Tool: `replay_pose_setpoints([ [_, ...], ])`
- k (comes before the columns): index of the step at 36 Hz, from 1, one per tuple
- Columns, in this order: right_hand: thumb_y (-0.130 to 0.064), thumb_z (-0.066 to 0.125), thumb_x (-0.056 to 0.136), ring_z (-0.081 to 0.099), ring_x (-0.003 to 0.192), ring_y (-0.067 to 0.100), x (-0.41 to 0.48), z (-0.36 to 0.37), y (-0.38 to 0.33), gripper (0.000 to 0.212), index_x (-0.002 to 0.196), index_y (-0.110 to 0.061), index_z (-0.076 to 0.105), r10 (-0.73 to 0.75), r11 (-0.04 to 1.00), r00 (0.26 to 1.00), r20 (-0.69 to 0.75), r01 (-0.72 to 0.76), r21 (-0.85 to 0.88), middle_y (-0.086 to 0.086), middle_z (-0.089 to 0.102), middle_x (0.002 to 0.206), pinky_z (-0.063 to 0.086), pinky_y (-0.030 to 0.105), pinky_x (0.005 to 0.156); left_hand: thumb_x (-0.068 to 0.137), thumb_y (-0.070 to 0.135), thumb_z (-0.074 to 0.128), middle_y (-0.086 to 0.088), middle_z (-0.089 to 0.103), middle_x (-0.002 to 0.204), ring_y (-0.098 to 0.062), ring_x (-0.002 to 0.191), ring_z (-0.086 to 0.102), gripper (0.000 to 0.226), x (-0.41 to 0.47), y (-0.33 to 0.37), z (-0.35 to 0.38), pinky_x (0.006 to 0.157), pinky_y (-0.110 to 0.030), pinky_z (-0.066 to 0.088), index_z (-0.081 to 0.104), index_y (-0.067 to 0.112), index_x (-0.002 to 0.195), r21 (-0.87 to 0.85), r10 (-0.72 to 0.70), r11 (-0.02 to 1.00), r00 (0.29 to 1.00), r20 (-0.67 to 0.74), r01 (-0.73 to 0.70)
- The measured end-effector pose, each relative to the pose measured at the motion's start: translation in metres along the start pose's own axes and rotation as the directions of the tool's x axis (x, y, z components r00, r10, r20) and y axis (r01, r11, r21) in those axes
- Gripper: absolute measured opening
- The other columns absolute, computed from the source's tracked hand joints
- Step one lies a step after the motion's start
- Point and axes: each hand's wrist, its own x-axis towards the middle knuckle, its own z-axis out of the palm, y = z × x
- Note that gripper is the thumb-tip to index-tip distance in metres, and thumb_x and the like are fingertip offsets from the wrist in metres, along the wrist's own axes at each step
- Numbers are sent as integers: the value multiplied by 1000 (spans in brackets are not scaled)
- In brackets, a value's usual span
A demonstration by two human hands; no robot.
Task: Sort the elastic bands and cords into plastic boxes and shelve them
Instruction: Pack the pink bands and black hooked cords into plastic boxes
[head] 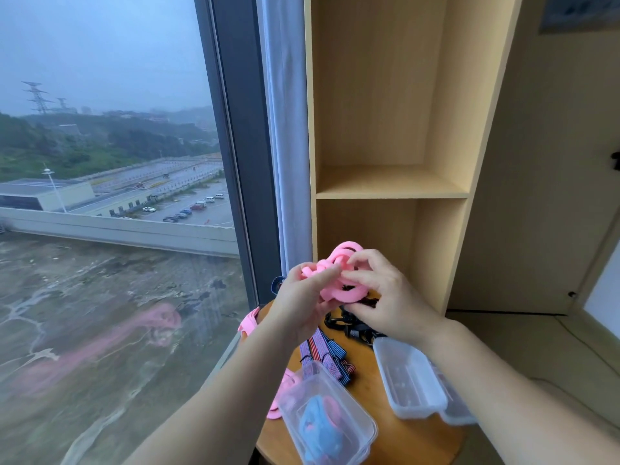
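A tangle of pink elastic band (342,270) is held up above the round wooden table (379,427). My left hand (302,303) pinches its left side. My right hand (389,297) grips its right side, fingers curled round a loop. On the table lie black cords with clips (349,322), striped blue and red cords (325,354) and more pink bands (283,394). One clear plastic box (330,414) at the front holds blue and pink bands. A second clear box (409,377) lies upside down on the right.
A tall wooden shelf unit (389,193) stands right behind the table, its shelves bare. A large window (117,196) fills the left, with a pale curtain (288,129) beside the shelf. Another clear plastic piece (456,407) lies under the second box.
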Motion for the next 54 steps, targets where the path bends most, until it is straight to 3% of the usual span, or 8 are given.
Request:
replay_pose_setpoints([
  [6,-1,71,85,62,103,19,4,-2,0,19,93,-18,72,421,864,871,-251,-301,404,1,61,109,51,29,89,65,14,80,-15,64,102,-25,81,68,48,4,-3,-13,68,-39,59,52,9,103,140,100,986,992,-77,-89],
  [9,-2,71,85,67,94,3,15,-5,2,30,111,-17,67,553,708,830,-76,-420,568,-3,66,113,52,17,80,63,14,79,-11,63,95,-24,79,66,44,4,-7,-16,68,-40,57,52,13,98,212,131,970,991,-31,-121],
  [14,1,80,73,70,82,11,18,-9,5,31,91,-23,74,504,613,858,97,-435,659,2,76,92,56,26,78,64,17,76,-10,61,87,-26,76,61,39,6,-13,-20,71,-45,52,50,15,94,276,223,939,974,-33,-205],
  [21,-4,73,73,69,83,32,19,-4,4,25,89,-21,65,434,834,901,27,-412,367,7,73,87,56,47,78,54,28,82,-5,60,80,-22,70,61,45,6,-13,-17,66,-43,56,52,21,87,351,237,911,972,-11,-218],
  [29,20,53,84,61,69,14,24,-8,6,33,94,-11,59,466,682,879,95,-426,594,6,67,77,49,27,67,63,13,69,-11,56,90,-25,77,54,32,0,0,-19,66,-40,46,52,21,89,392,168,899,980,103,-195],
  [36,-8,70,74,64,69,18,16,0,1,21,94,-10,66,457,273,824,335,-488,829,10,70,80,53,25,60,61,-5,49,-9,57,86,-23,74,55,34,-7,2,-18,62,-31,41,45,18,87,58,150,984,960,238,-169],
  [46,-15,69,89,62,92,12,0,28,1,38,119,-39,64,409,744,907,96,-393,540,-2,62,109,49,22,84,63,4,49,-18,60,94,-35,85,59,36,-1,-2,-17,78,-43,45,43,13,97,-176,116,979,989,93,-99],
  [54,2,65,88,61,116,20,-2,22,-6,38,124,-12,64,420,712,871,256,-491,502,3,59,128,51,34,98,85,15,55,-32,55,114,-38,102,54,55,-9,-5,-24,96,-51,41,43,-18,127,104,80,990,991,110,-92],
])
